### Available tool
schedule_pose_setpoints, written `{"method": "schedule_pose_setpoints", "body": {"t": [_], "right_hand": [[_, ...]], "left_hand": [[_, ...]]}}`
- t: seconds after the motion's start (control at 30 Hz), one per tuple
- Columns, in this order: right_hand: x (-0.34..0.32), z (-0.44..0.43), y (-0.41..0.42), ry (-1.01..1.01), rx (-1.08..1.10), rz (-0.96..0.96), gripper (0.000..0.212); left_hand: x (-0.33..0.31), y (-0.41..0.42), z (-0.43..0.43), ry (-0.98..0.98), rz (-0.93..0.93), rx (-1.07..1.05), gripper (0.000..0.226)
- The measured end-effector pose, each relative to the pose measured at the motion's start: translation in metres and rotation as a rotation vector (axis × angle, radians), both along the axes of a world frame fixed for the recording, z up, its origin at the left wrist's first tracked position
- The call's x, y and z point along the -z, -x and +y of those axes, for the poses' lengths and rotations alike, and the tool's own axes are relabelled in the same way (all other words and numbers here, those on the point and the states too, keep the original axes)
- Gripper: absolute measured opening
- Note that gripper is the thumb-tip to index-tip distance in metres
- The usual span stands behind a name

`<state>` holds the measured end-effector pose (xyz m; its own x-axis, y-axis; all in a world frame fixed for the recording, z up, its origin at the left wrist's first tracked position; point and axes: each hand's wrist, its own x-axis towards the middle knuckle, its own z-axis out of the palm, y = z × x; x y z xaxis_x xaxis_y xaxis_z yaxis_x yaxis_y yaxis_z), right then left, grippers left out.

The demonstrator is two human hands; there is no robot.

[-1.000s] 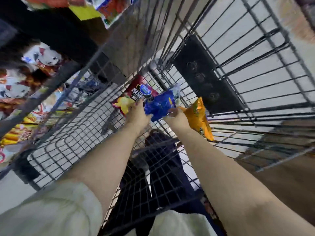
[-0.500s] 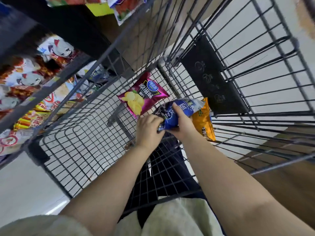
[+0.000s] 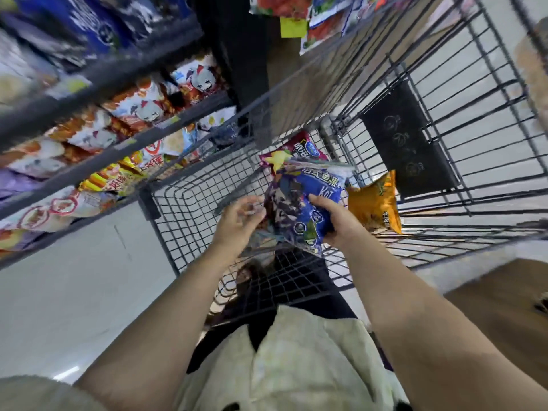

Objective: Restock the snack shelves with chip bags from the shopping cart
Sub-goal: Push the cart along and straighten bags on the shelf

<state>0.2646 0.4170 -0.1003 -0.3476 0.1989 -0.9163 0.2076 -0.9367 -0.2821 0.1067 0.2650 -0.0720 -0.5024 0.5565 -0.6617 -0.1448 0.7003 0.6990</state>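
1. The blue chip bag point(image 3: 302, 203) is up over the cart point(image 3: 192, 209) floor, between both hands.
2. The right hand point(image 3: 338, 223) wraps its fingers round the bag's side.
3. The left hand point(image 3: 240, 221) is blurry; I cannot tell if its fingers hold anything.
4. The bag looks light, puffy and slippery. Chips break, so hold the edges softly.

I see shelves point(image 3: 118, 149) left of cart point(image 3: 192, 221) | middle bag point(image 3: 302, 209) in cart centre | side bag point(image 3: 375, 203) right of it | far bag point(image 3: 299, 146) behind it
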Motion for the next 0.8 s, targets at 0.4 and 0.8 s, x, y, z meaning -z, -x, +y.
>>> {"method": "schedule_pose_setpoints", "body": {"t": [0.4, 0.8], "right_hand": [[-0.094, -0.121, 0.097, -0.380, -0.445, 0.174, 0.070], [-0.153, -0.222, 0.179, -0.729, -0.971, 0.364, 0.066]], "left_hand": [[-0.061, 0.058, -0.159, -0.230, -0.641, -0.235, 0.054], [-0.130, 0.061, -0.276, -0.376, -0.043, -0.700, 0.052]]}}
